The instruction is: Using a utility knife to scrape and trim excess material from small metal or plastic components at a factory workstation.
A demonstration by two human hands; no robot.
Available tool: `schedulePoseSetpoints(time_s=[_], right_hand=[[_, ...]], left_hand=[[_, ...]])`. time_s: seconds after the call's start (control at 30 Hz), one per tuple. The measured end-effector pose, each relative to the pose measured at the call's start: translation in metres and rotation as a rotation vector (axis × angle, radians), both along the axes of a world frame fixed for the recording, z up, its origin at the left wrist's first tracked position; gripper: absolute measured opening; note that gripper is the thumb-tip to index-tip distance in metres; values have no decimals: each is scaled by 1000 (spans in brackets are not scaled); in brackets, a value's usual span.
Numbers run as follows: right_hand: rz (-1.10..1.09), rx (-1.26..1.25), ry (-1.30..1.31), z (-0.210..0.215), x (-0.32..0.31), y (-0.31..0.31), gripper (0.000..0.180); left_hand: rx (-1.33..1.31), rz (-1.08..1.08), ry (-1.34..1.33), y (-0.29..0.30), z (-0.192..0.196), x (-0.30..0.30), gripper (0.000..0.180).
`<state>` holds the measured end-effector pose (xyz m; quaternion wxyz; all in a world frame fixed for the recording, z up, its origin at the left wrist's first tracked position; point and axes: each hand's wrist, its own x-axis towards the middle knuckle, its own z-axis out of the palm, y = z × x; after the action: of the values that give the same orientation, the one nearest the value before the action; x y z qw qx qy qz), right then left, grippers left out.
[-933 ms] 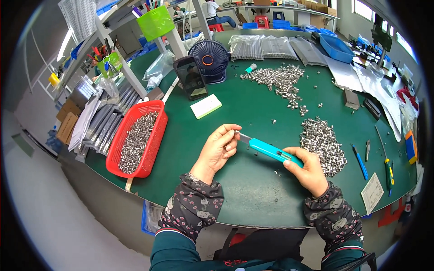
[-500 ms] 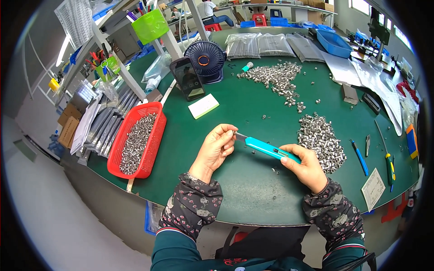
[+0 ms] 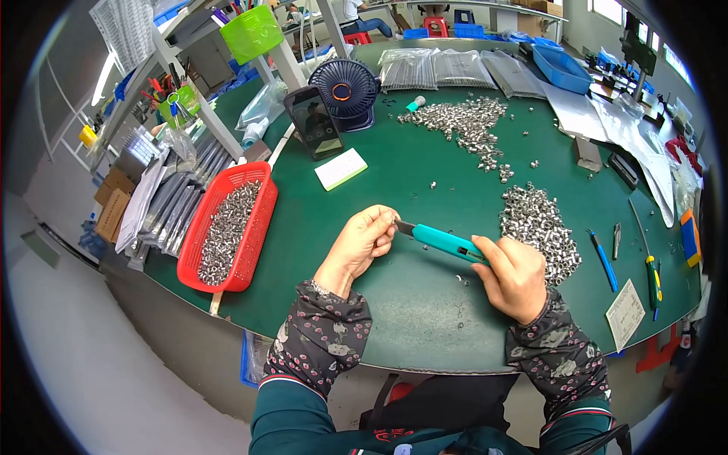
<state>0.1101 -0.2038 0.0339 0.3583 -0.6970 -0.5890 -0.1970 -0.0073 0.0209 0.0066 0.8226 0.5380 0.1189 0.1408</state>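
Head view: our left fingers (image 3: 379,221) pinch a metal piece (image 3: 395,221), our right fingers (image 3: 490,252) grip a utility knife (image 3: 444,241); apparent blade work next calls for steadiness.

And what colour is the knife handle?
The knife handle is turquoise; it shows best in the head view.

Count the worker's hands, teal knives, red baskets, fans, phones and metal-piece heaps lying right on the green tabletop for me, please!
Hands: 2 (left hand, right hand)
Teal knife: 1
Red basket: 1
Fan: 1
Phone: 1
Metal-piece heaps: 2 (far heap, near heap)
Total: 8
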Motion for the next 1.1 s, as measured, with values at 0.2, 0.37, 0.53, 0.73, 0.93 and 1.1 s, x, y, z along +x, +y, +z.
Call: schedulePoseSetpoints(time_s=[0.2, 0.37, 0.53, 0.73, 0.93, 1.1], right_hand=[[15, 141, 238, -1, 4, 4, 29], [22, 40, 321, -5, -2, 0, 25], [72, 35, 487, -9, -1, 2, 24], [92, -64, 756, -5, -1, 1, 25], [107, -82, 853, -7, 0, 5, 24], [135, -130, 877, -10, 1, 3, 25]], left_hand=[[-58, 102, -37, 2, 3, -1, 12], [-135, 115, -74, -3, -1, 1, 14], [-139, 160, -127, -8, 7, -3, 13], [-228, 67, -157, -5, 2, 1, 11], [-227, 70, -147, -4, 1, 2, 11], [-255, 48, -159, -4, 0, 1, 10]])
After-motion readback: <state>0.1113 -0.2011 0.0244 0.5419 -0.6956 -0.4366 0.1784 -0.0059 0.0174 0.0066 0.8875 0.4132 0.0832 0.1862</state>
